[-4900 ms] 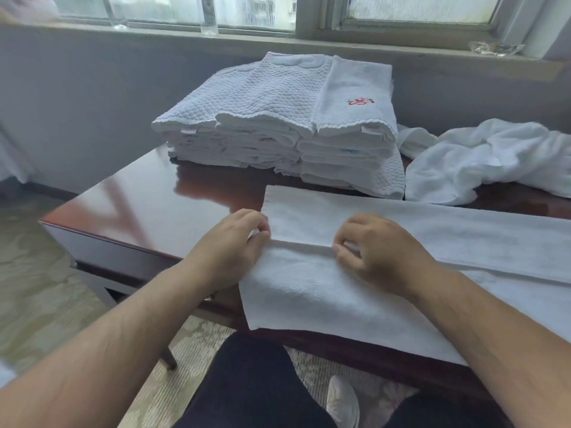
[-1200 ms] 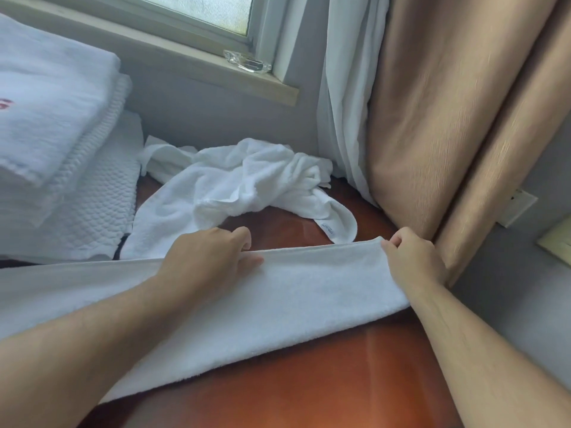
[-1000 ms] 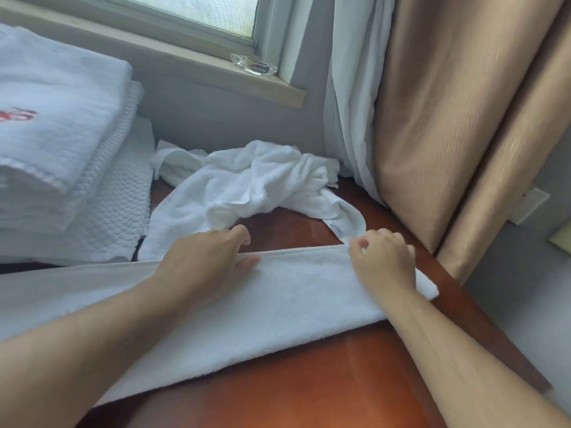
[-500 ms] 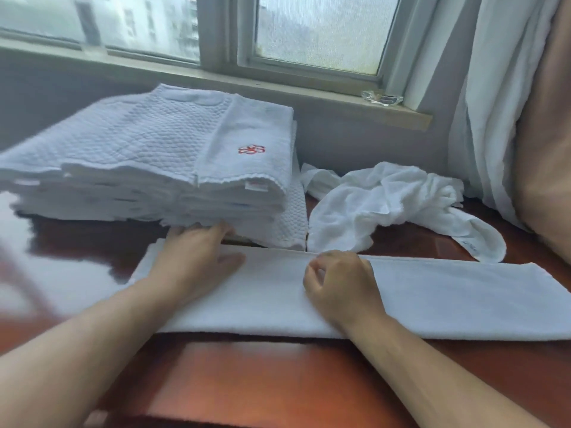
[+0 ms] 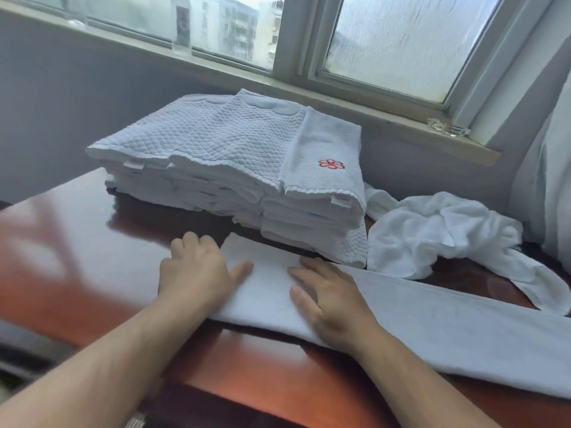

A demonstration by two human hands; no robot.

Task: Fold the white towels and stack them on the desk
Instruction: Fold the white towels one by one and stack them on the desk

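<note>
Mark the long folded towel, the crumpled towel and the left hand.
long folded towel [image 5: 463, 329]: head view, flat top towards its right end.
crumpled towel [image 5: 432, 230]: head view, middle of the heap.
left hand [image 5: 194, 270]: head view, back of the hand.

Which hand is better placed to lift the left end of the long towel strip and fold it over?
Left. The left hand lies on the left end of the folded towel, right at its edge. The right hand presses flat further along the strip, so it is probably better used to anchor the fold line.
</note>
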